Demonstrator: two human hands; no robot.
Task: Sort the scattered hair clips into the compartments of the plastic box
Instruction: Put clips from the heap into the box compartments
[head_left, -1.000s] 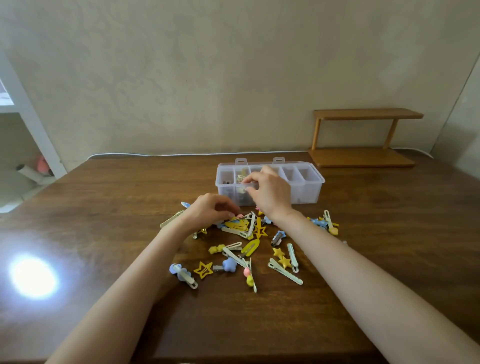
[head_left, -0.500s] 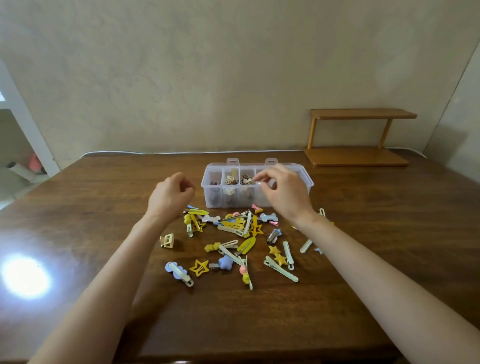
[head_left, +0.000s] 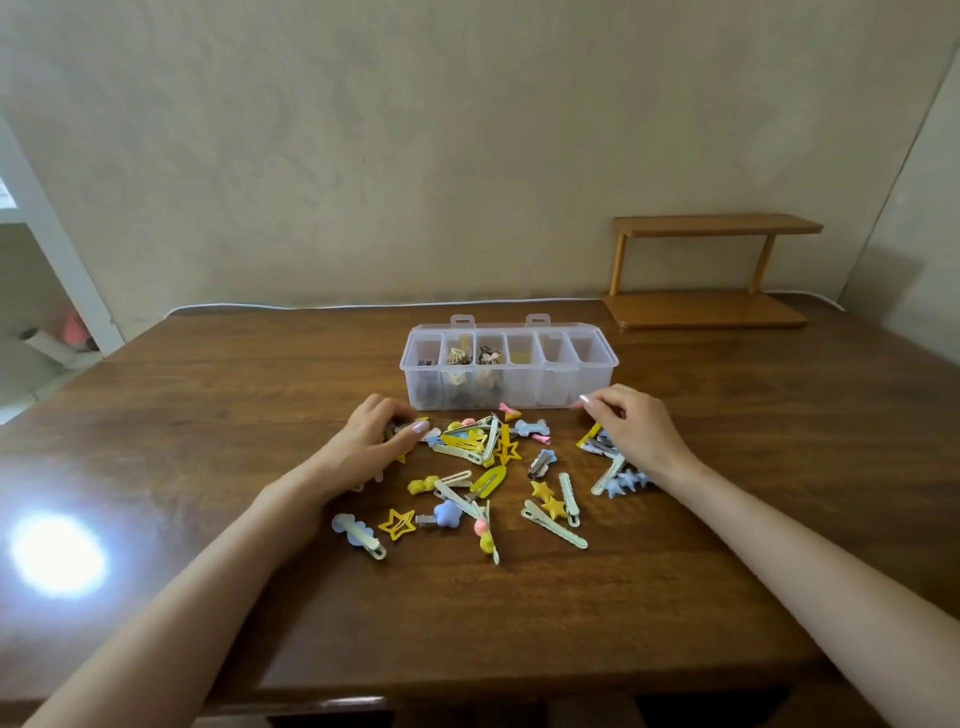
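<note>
1. Now your left hand (head_left: 371, 434) rests on the wooden surface (head_left: 208, 415) at the left edge of the scattered hair clips (head_left: 483, 467), fingers curled around a small dark clip (head_left: 393, 429).
2. Your right hand (head_left: 631, 426) sits at the right edge of the pile, fingers bent and close together; whether they pinch anything, you cannot tell.
3. Behind both hands stands the clear plastic box (head_left: 508, 370), lid open, six compartments in a row.
4. Its four left compartments hold clips; the two right ones look bare.
5. A yellow star clip (head_left: 397, 524) lies nearer you.
</note>
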